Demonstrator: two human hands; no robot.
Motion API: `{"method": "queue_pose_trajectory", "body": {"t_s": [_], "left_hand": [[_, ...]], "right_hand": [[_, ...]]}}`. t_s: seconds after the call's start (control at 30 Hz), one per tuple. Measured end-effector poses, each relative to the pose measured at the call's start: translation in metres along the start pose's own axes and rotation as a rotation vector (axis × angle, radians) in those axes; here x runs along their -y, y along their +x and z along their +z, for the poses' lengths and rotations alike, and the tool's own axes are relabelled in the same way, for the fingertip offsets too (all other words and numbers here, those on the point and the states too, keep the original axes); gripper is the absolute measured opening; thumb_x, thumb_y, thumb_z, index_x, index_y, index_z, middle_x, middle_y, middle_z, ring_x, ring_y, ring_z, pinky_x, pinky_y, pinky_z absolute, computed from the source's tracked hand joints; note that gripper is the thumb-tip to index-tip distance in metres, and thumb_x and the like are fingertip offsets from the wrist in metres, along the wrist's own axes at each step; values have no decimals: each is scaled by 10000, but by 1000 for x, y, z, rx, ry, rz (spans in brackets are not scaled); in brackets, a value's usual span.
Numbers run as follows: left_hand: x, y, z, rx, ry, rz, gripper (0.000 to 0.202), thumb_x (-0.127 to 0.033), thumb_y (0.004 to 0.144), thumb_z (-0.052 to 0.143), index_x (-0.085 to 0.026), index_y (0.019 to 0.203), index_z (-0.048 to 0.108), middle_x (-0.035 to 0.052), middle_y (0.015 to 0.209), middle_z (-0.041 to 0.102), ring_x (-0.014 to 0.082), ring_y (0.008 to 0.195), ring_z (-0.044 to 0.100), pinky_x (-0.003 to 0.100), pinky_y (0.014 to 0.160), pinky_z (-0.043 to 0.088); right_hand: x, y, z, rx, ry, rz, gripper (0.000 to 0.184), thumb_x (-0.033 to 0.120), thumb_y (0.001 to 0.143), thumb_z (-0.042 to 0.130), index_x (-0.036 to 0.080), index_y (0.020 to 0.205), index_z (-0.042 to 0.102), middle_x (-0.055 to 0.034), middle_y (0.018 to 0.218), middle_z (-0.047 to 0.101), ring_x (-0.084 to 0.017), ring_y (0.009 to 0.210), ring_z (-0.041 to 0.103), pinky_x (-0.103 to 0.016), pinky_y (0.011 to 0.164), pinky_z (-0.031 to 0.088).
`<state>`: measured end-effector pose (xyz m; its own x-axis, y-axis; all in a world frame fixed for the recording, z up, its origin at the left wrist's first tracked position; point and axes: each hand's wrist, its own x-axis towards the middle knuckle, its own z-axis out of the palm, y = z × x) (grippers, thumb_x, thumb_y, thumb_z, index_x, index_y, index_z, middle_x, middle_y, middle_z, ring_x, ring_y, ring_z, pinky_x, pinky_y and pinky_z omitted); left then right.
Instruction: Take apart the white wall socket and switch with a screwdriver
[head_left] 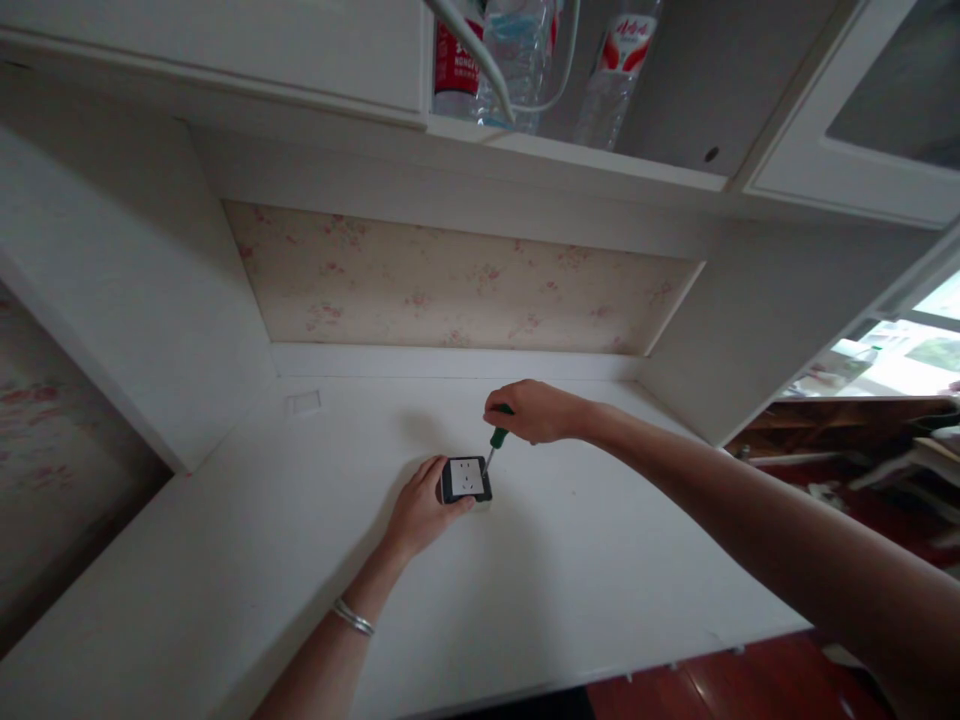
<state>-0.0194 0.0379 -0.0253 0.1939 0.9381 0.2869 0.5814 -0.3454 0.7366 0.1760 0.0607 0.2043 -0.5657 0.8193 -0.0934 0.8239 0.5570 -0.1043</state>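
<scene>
Up on the far side I'm seeing plastic bottles [519, 60] on an open shelf [577, 155], a white cable [478, 50] dangling right in front! Below them I've got floral wallpaper [450, 280]; far right, a bright window [930, 350]; nearer, reddish floor [720, 685] beyond the tabletop [637, 570].

R grip [534, 410] fisted, fwd of L grip [421, 508] w/ thumb [459, 506] & fingers [427, 470] curved apart, both arms [697, 482] outstretched.
</scene>
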Motion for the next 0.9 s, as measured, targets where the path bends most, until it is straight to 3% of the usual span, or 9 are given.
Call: {"method": "queue_pose_trajectory", "body": {"t_s": [0.1, 0.17, 0.3, 0.43, 0.53, 0.67, 0.73, 0.83, 0.9], "left_hand": [[0, 0, 0, -2, -4, 8, 703, -471, 705, 699, -225, 1323, 472, 79, 1364, 497, 274, 1257, 464, 403, 1072, 356], [-1, 0, 0, -8, -9, 13, 697, -460, 703, 703, -230, 1320, 473, 77, 1358, 503, 276, 1255, 466, 408, 1069, 358], [-2, 0, 0, -7, -8, 1, 692, -441, 691, 716, -250, 1311, 476, 67, 1353, 507, 278, 1254, 468, 407, 1065, 360], [-2, 0, 0, -8, -15, 1, 692, -444, 687, 718, -248, 1307, 482, 66, 1339, 519, 278, 1237, 482, 402, 1052, 375], [-3, 0, -1, -17, -15, 4, 692, -447, 691, 716, -244, 1310, 481, 65, 1344, 517, 277, 1243, 478, 395, 1055, 371], [-2, 0, -1, -6, 5, 2, 698, -454, 701, 711, -235, 1317, 467, 68, 1346, 512, 266, 1252, 470, 377, 1062, 364], [-1, 0, 0, -3, 12, 4, 704, -462, 703, 708, -226, 1320, 462, 72, 1349, 507, 264, 1254, 468, 372, 1066, 362], [0, 0, 1, -7, 12, 5, 705, -471, 707, 704, -233, 1322, 456, 68, 1355, 499, 263, 1262, 462, 374, 1069, 359], [1, 0, 0, -7, 9, 7, 701, -471, 709, 702, -239, 1323, 454, 65, 1358, 497, 261, 1265, 459, 371, 1072, 356]], "right_hand": [[0, 0, 1, -28, -16, -58, 297, 223, 789, 547, 189, 1071, 634, -88, 1093, 669, -221, 958, 615, -273, 766, 431], [1, 0, 1, -35, -28, -51, 371, 260, 749, 608, 195, 1115, 612, -96, 1125, 653, -233, 960, 611, -280, 757, 433], [3, 0, 2, -37, -62, -22, 229, 315, 863, 491, 196, 966, 657, -84, 981, 694, -224, 892, 622, -292, 745, 425], [5, 0, 4, -53, -41, -51, 351, 237, 762, 596, 206, 1112, 604, -83, 1117, 654, -219, 936, 606, -278, 747, 422], [6, 0, 5, -61, -54, -10, 263, 322, 811, 563, 199, 1035, 624, -94, 1044, 657, -221, 885, 606, -290, 724, 419], [7, 1, 4, -51, -50, -49, 285, 210, 762, 568, 194, 1044, 602, -93, 1089, 633, -201, 878, 601, -272, 703, 410], [9, 1, 4, -48, -45, -25, 369, 253, 740, 610, 207, 1104, 571, -90, 1128, 626, -210, 884, 603, -272, 668, 405], [10, 3, 5, -54, -55, 36, 264, 399, 836, 530, 203, 997, 606, -86, 991, 675, -221, 838, 614, -288, 659, 400], [9, 4, 6, -73, -45, 9, 220, 344, 860, 487, 194, 963, 612, -84, 957, 685, -214, 844, 615, -286, 684, 402]]}}
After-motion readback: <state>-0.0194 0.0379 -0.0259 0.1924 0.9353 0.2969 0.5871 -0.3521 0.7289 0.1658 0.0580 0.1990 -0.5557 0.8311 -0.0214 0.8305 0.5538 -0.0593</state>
